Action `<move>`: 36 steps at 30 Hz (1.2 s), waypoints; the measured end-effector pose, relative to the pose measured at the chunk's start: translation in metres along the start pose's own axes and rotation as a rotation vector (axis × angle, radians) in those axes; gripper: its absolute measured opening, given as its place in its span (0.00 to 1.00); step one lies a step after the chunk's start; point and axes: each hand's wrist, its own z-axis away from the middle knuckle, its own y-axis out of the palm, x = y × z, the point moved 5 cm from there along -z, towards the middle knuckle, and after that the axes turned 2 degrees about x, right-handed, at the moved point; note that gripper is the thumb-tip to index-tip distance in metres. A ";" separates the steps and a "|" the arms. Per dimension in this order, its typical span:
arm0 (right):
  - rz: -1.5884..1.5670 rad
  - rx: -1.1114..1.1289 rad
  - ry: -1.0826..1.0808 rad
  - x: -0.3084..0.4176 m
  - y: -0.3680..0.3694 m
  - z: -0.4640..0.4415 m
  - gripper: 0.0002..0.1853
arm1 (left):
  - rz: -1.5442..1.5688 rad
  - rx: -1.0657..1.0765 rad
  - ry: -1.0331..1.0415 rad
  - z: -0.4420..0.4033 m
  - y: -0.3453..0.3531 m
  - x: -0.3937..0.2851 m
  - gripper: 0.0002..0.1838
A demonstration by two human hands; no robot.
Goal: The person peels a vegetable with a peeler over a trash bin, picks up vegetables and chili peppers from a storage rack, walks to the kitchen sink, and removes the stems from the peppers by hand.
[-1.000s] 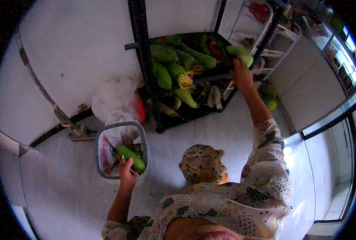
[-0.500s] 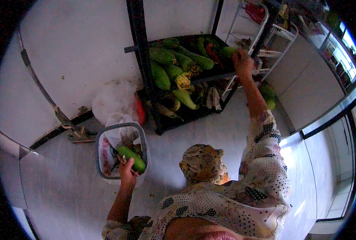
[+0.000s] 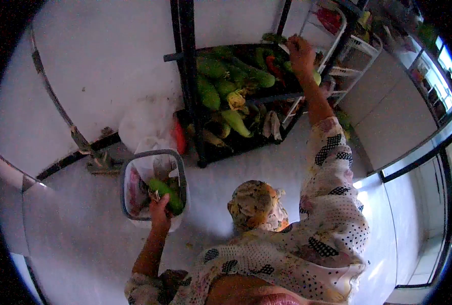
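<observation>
My left hand (image 3: pixel 159 209) is closed around a green gourd (image 3: pixel 166 196), over the grey-rimmed bin (image 3: pixel 126 195). Bits of something pale and dry show by its thumb. Up at the back right corner of the black shelf (image 3: pixel 287 94), my right hand (image 3: pixel 301 53) has its fingers bent together. A small dark green piece (image 3: pixel 273 38) shows at its fingertips; what the fingers grip is not clear. Several large green gourds (image 3: pixel 208 93), a red item (image 3: pixel 273 65) and a yellow withered flower (image 3: pixel 236 100) lie on the upper tier.
Pale gourds (image 3: pixel 236 122) lie on the lower tier. A white wire rack (image 3: pixel 353 71) stands right of the shelf. White plastic bags (image 3: pixel 143 124) and a red object (image 3: pixel 178 135) are behind the bin. A long handle (image 3: pixel 57 101) leans at the left wall.
My right hand has moved from the pale green gourd at the shelf's right end, up and left to the back corner. The left hand still holds its gourd over the bin.
</observation>
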 end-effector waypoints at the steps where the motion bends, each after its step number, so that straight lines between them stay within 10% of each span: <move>1: 0.068 0.067 0.042 -0.010 0.003 0.002 0.09 | 0.004 -0.022 -0.022 -0.001 0.001 -0.002 0.17; 4: 0.743 0.336 0.128 -0.008 0.015 0.036 0.10 | 0.010 -0.053 -0.035 0.009 0.007 -0.013 0.18; 22: 0.775 0.328 -0.197 -0.068 -0.032 -0.132 0.10 | -0.043 0.094 0.061 0.033 0.004 -0.030 0.25; 25: 1.263 0.303 -0.879 -0.028 -0.023 -0.113 0.12 | 0.049 0.056 0.093 0.034 -0.034 -0.002 0.27; 27: 0.837 0.468 -0.907 -0.019 -0.029 -0.106 0.14 | 0.086 0.059 0.122 0.045 -0.022 -0.014 0.27; 33: 0.751 0.557 -0.334 -0.036 -0.018 -0.137 0.14 | -0.679 -0.063 0.159 0.078 -0.032 -0.024 0.25; 36: 0.768 0.537 -0.269 -0.036 -0.020 -0.144 0.14 | 0.026 0.036 0.198 0.097 0.004 -0.036 0.23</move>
